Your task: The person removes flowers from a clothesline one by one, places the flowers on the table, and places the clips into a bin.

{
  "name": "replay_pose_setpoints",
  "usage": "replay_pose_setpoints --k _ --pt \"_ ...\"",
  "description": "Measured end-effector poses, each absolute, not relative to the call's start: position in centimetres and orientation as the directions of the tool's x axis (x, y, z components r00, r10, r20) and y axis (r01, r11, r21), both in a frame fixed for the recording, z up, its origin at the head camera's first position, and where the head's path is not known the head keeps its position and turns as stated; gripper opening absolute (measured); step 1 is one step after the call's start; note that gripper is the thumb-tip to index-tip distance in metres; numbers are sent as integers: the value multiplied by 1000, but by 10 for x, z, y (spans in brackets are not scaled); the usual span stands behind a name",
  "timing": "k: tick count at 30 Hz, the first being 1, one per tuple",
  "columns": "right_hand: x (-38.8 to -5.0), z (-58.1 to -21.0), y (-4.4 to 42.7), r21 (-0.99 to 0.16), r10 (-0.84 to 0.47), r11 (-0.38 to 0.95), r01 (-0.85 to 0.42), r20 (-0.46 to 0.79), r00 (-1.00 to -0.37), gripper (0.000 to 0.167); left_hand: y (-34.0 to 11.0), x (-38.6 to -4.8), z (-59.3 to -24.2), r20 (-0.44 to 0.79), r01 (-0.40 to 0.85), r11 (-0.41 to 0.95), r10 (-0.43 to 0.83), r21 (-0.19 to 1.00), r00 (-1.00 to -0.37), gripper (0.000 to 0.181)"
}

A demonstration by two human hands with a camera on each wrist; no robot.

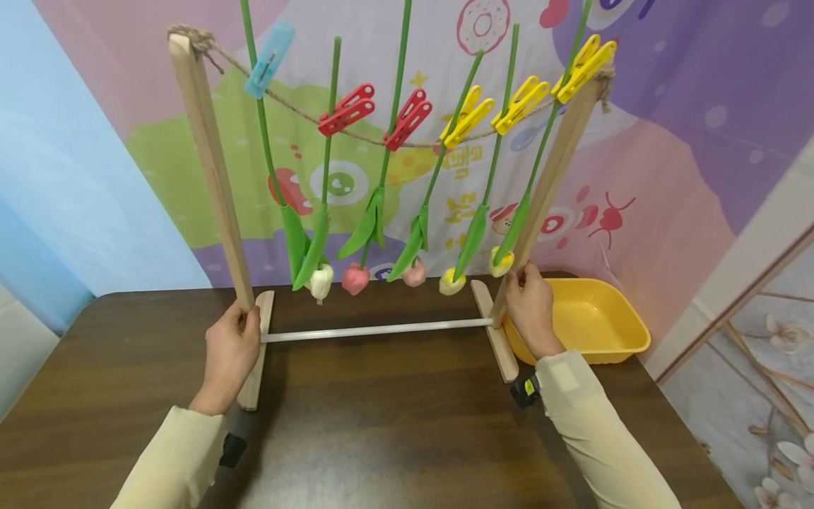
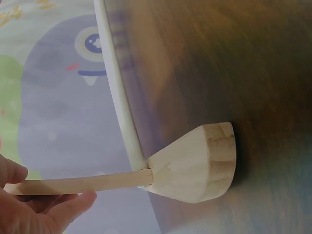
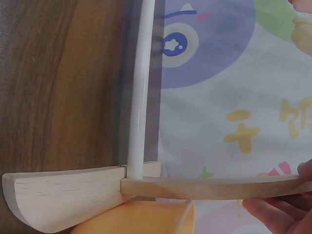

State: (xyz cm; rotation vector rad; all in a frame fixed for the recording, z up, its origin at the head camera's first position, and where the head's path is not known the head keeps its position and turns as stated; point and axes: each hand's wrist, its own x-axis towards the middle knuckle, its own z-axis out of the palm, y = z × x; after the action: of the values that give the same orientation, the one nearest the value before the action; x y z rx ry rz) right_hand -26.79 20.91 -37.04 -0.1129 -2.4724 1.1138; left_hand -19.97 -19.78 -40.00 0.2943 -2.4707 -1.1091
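Note:
A wooden frame stands on the table, its left post (image 1: 213,162) and right post (image 1: 562,155) joined low down by a white rod (image 1: 381,330). My left hand (image 1: 232,353) grips the left post near its foot (image 2: 195,165); my right hand (image 1: 533,307) pinches the right post just above its foot (image 3: 63,195). Between the post tops sags a twine (image 1: 292,107) with one blue clothespin (image 1: 270,60), two red ones (image 1: 346,110) and three yellow ones (image 1: 467,118). Several artificial tulips hang heads down from the clothespins, with white (image 1: 321,281), pink (image 1: 356,279) and yellowish (image 1: 452,282) blooms.
A yellow basin (image 1: 594,318) sits on the brown table (image 1: 381,438) at the right, right beside the frame's right foot. Behind the frame is a colourful cartoon backdrop (image 1: 159,106). A flower-patterned panel (image 1: 763,339) borders the right side.

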Motion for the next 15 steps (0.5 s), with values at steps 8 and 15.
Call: replay_pose_setpoints --k 8,15 --pt "-267 -371 209 -722 243 684 -104 360 -901 29 -199 -199 -400 291 -2 653 -340 758 -894 26" --pt "-265 -372 210 -750 257 653 -100 343 -903 32 -201 -198 -401 260 -13 624 -343 781 -903 28"
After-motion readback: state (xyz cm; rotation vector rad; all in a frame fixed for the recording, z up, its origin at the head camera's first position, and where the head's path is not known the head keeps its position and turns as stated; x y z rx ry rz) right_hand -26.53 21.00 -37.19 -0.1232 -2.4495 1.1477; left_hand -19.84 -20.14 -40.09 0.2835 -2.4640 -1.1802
